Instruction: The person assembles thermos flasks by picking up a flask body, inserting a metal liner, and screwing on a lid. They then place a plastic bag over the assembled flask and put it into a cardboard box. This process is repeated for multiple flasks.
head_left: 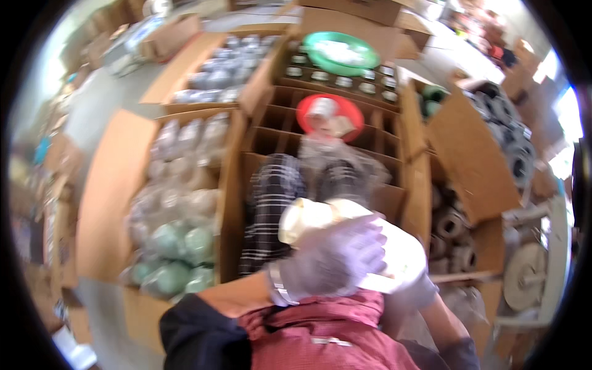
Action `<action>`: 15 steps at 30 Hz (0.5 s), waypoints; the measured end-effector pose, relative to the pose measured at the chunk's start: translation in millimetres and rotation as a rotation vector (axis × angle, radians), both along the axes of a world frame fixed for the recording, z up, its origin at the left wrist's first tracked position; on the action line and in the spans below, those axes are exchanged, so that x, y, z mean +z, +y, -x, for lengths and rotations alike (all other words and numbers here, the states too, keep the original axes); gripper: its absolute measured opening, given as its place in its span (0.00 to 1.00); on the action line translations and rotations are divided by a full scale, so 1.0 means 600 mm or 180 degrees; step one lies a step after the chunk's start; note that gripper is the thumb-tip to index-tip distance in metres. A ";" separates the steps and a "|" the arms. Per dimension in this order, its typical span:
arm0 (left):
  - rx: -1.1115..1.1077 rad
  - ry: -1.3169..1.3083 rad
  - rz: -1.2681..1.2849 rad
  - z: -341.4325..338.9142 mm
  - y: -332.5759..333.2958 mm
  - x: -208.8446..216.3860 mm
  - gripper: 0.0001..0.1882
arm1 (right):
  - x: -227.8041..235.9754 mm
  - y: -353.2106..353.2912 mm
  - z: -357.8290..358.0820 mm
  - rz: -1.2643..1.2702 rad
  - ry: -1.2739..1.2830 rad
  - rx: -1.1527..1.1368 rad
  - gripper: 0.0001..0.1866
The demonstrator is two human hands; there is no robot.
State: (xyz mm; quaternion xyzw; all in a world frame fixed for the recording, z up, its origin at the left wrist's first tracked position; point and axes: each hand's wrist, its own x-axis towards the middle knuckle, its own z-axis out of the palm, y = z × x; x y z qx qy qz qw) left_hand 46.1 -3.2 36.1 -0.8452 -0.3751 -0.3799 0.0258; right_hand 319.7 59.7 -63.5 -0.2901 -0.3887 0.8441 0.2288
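A white vase (404, 250) lies sideways across my lap, its flared neck toward the left and its wider body to the right. My left hand (336, 256), in a pale purple-grey glove, lies over the vase's near side, its fingers curved across the body. At the vase's right end, my gloved right hand (419, 293) holds it from below; most of those fingers are hidden behind it. Motion blurs the hands and vase. Beyond them, crumpled clear plastic (370, 169) lies over my knees, below a red bowl (351, 114) containing pale pieces.
A divided cardboard box (265, 123) stands ahead. The left box (228, 197) holds plastic-wrapped white and green wares. A green basin (314, 55) rests over a box of capped containers. Cardboard flaps (465, 148) stick up at right, near round grey wares and a wheel-like disc (524, 277).
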 end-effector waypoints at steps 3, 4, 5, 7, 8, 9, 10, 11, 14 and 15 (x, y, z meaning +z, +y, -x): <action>-0.0110 -0.1335 0.0770 0.043 0.016 -0.050 0.14 | 0.038 0.023 -0.005 0.1464 0.0119 -0.1141 0.33; 0.0181 -0.2151 0.1928 0.051 0.010 -0.068 0.17 | 0.063 0.017 0.002 -0.0195 -0.0047 -0.0582 0.32; 0.0474 -0.2975 0.3147 0.067 -0.004 -0.072 0.21 | 0.075 0.015 0.008 -0.2587 -0.0871 -0.0371 0.31; 0.0432 -0.3115 0.3552 0.080 -0.015 -0.091 0.24 | 0.131 0.006 0.022 -0.4476 -0.0325 -0.0486 0.30; -0.0027 -0.3148 0.3204 0.077 -0.014 -0.091 0.27 | 0.110 -0.001 0.018 -0.4404 -0.0703 -0.0741 0.28; 0.0292 -0.3118 0.3227 0.064 -0.018 -0.069 0.25 | 0.085 -0.007 0.016 -0.4286 -0.1045 -0.0976 0.27; 0.0246 -0.2081 0.1752 0.052 -0.017 -0.057 0.21 | 0.056 -0.001 0.012 -0.2616 -0.0780 -0.1028 0.27; 0.0171 -0.1040 0.0303 0.036 -0.014 -0.045 0.16 | 0.039 0.013 0.021 -0.0915 -0.0619 -0.1162 0.27; 0.0019 0.0066 0.0097 0.012 -0.022 -0.034 0.14 | 0.014 0.010 0.020 0.0588 -0.0568 -0.1555 0.29; -0.0184 -0.0647 0.0637 0.038 -0.022 -0.023 0.09 | 0.020 -0.001 0.019 0.0617 -0.0552 -0.1463 0.31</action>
